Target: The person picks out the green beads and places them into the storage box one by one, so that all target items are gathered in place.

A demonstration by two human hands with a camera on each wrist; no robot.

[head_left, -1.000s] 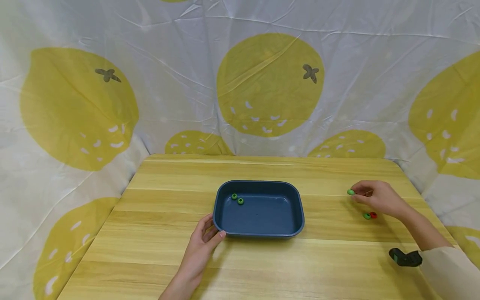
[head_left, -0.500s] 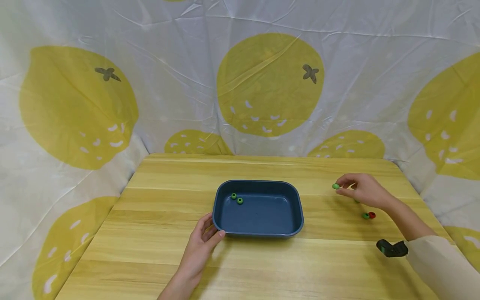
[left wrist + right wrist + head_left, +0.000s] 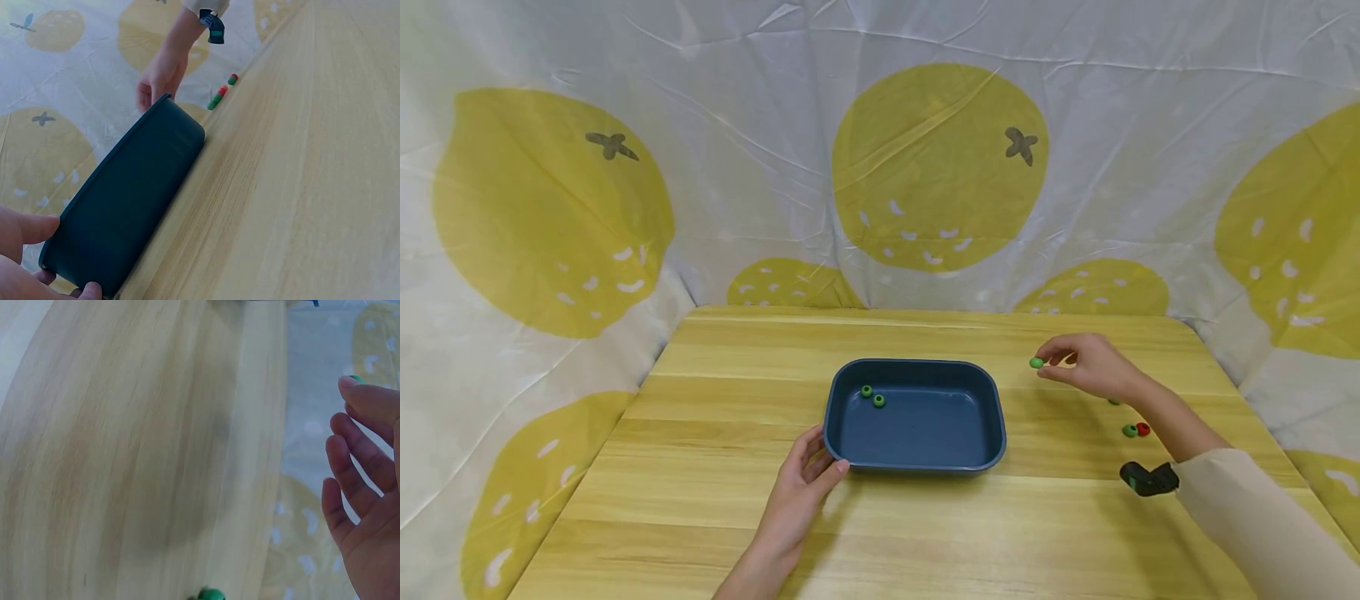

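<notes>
A dark blue rectangular tray point(image 3: 914, 437) stands on the table, and my left hand point(image 3: 792, 504) grips its near left corner, thumb over the rim. Inside, towards the far left, lie two green beads point(image 3: 878, 401) with dark holes. My right hand point(image 3: 1090, 367) pinches another green bead point(image 3: 1036, 363) between thumb and fingertips, above the table to the right of the tray. In the right wrist view the thumb hides most of that bead. Below the right forearm, a green bead point(image 3: 1130, 431) and a red bead point(image 3: 1142, 429) lie side by side.
One more green bead point(image 3: 1114, 402) peeks out from under the right wrist. The left wrist view shows several red and green beads point(image 3: 217, 98) in a row past the tray. A lemon-print cloth point(image 3: 760, 167) hangs behind and beside the wooden table point(image 3: 970, 533).
My right hand has moved left and slightly away from me with the green bead, closer to the tray. A green bead behind it has come into view. The left hand and tray stay put.
</notes>
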